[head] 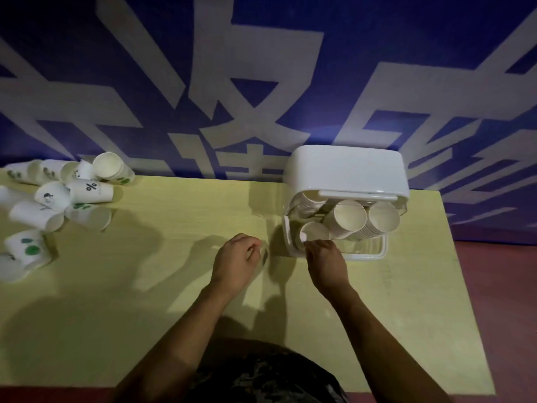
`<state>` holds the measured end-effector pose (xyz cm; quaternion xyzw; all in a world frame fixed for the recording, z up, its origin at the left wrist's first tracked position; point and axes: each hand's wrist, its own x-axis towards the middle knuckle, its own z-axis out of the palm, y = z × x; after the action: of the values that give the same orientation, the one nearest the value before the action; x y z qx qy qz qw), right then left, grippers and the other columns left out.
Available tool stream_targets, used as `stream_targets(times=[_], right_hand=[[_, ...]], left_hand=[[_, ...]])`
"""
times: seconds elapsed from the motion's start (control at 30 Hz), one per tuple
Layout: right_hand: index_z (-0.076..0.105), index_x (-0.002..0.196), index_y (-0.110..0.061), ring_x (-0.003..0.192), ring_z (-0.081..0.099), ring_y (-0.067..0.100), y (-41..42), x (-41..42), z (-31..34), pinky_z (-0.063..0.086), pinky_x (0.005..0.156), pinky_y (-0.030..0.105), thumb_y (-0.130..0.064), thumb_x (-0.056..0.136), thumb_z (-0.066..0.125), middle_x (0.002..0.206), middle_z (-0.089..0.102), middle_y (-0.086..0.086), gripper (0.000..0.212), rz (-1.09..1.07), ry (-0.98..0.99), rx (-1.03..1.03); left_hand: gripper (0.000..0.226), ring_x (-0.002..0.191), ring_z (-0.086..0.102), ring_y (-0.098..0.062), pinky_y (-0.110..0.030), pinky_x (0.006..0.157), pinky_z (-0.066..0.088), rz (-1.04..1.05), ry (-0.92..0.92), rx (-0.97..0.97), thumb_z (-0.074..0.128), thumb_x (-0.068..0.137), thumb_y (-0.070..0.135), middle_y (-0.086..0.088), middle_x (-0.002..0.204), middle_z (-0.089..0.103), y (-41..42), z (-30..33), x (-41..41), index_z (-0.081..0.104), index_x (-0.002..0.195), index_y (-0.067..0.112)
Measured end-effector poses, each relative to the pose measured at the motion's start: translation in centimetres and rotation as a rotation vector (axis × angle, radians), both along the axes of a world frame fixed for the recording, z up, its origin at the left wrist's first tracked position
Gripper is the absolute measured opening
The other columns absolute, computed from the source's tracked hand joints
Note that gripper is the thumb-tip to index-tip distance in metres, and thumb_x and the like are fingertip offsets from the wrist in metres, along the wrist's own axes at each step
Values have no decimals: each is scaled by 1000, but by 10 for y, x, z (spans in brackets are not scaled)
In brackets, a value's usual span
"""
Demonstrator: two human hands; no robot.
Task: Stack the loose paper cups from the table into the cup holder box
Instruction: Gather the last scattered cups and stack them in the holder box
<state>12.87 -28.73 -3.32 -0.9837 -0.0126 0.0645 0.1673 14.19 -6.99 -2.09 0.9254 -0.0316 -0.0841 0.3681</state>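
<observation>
Event or office space (blue lettered backdrop [261, 82], table [174, 257]).

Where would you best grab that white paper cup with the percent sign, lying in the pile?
Grip the white paper cup with the percent sign around its side wall, coming from above: it lies on its side, base pointing right, with other cups crowding its left.

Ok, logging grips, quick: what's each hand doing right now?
Left hand: fingers curled, holds nothing visible.
Right hand: pinches the paper cup at the cup holder box.

Yellow table [162, 286] against a blue wall [406, 39] with large white characters [247, 91]
</observation>
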Motion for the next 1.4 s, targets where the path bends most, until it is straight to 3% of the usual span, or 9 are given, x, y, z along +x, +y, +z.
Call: stream_targets(times=[0.13, 0.37, 0.5, 0.67, 0.93, 1.1, 1.27, 1.4], right_hand=[[65, 99, -19, 100, 58, 30, 20, 2, -1, 46, 79, 40, -17, 87, 60, 101, 68, 0, 14, -34, 10, -76], [69, 106, -16, 87, 63, 27, 127, 8, 28, 53, 73, 38, -19, 90, 59, 99, 71, 2, 19, 184, -111, 112], [68, 112, -19, 92, 63, 22, 211, 8, 24, 53, 74, 34, -25, 95, 53, 105, 69, 0, 23, 289, 8, 204], [70, 105, -19, 86, 64, 19, 316, 15, 17, 52, 73, 33, -25, 95, 54, 98, 70, 1, 21, 302, 197, 332], [73, 103, -16, 90, 64, 13, 444, 41, -7, 42, 76, 19, -18, 92, 58, 95, 71, -3, 19, 2, 480, 525], [73, 101, -18, 74, 58, 13, 491, 63, -21, 50, 78, 31, -19, 89, 58, 90, 69, -1, 19, -235, 546, 611], [70, 105, -16, 91, 59, 18, 521, 90, -28, 45, 79, 26, -25, 90, 59, 97, 67, -1, 21, -251, 548, 531], [69, 91, -18, 75, 54, 20, 538, 109, -37, 45, 68, 31, -24, 88, 61, 83, 64, 1, 11, -397, 562, 620]], left_hand=[[17, 81, 63, -13, -33, 75, 53, 30, 4, -10, 60, 87, 16, 4, 95, 68, 31, 6, -7, 71, 100, 20], [15, 81, 62, -12, -31, 72, 53, 144, -6, 50, 58, 90, 22, 5, 94, 68, 109, 15, -12, 70, 99, 22], [14, 82, 61, -14, -29, 68, 50, 253, 30, 123, 56, 89, 22, 6, 92, 66, 183, 19, -13, 68, 95, 23], [18, 89, 62, -23, -31, 73, 49, 444, 71, 207, 59, 86, 20, -1, 101, 67, 301, 20, -16, 68, 102, 20], [37, 111, 49, -35, -42, 87, 46, 682, 166, 353, 64, 82, 18, -13, 124, 55, 449, -1, -17, 62, 119, 13], [57, 125, 35, -36, -47, 91, 44, 652, 340, 430, 69, 80, 24, -13, 143, 33, 495, -22, -13, 46, 133, 20], [44, 115, 44, -35, -43, 84, 48, 572, 417, 330, 67, 80, 21, -12, 128, 46, 516, -36, -2, 58, 123, 19], [35, 111, 47, -30, -40, 89, 47, 507, 402, 259, 53, 77, 36, -3, 115, 52, 518, -42, 2, 60, 110, 28]])
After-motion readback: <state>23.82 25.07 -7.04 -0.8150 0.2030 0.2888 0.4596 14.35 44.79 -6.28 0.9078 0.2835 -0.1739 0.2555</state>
